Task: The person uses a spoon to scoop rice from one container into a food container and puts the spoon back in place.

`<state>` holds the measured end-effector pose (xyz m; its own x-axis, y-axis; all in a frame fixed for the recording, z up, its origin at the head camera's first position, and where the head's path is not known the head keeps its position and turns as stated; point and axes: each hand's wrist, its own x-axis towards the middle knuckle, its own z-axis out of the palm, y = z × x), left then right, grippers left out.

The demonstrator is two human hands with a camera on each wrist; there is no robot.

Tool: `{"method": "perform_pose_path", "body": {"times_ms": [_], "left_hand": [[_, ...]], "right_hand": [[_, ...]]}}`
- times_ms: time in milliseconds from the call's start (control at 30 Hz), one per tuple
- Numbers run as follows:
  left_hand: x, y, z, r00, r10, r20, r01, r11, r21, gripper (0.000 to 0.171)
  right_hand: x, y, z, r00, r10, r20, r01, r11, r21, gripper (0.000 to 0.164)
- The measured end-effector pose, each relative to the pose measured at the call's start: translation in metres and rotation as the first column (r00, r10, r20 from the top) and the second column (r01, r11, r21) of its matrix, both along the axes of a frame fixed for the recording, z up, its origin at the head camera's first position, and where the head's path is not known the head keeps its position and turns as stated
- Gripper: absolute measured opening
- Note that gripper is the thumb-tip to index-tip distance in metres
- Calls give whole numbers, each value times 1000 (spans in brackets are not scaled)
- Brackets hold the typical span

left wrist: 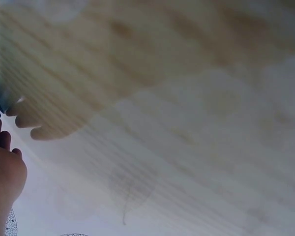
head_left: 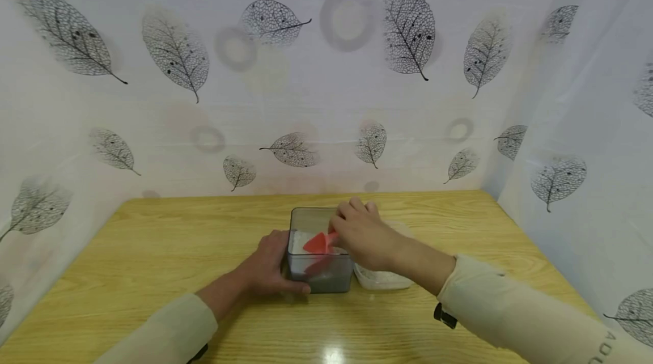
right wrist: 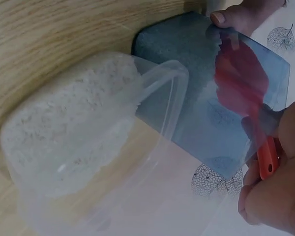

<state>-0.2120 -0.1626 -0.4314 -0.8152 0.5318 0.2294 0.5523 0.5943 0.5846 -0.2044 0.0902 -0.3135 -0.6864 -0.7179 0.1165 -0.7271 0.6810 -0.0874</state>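
My right hand (head_left: 364, 233) pinches the handle of a red scoop (head_left: 316, 244), its head inside a grey see-through square container (head_left: 321, 280). White grains that look like rice (head_left: 301, 242) lie in that container. Through its clear wall the right wrist view shows the red scoop (right wrist: 241, 73) slanting down toward the grains. Around the container's left side my left hand (head_left: 270, 265) holds it, thumb along the front and fingers at the side. Only part of the left hand (left wrist: 5, 167) enters the left wrist view, beside the container's edge.
Just right of the grey container stands a clear plastic tub (head_left: 382, 280) with more white grains, partly beneath my right hand and wrist. The wooden table (head_left: 178, 250) is bounded by leaf-print sheets (head_left: 316, 97) at the back and sides.
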Motion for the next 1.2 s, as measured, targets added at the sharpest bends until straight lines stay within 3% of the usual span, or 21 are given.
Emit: {"method": "perform_pose_path", "body": {"times_ms": [267,567,1200], "left_hand": [[0,0,1,1000,-15,-2,15,1000,22,86],[1,0,4,1000,13,22,-14,1000,3,91],[1,0,2,1000,21,23,-22,1000,3,88]], "right_hand": [[3,0,-9,998,-47,48,53,989,-139,19],[4,4,-15,983,-152,108,175,948,-264,21],[-4,37,-23,980,-186,65,195,874,-445,20]]}}
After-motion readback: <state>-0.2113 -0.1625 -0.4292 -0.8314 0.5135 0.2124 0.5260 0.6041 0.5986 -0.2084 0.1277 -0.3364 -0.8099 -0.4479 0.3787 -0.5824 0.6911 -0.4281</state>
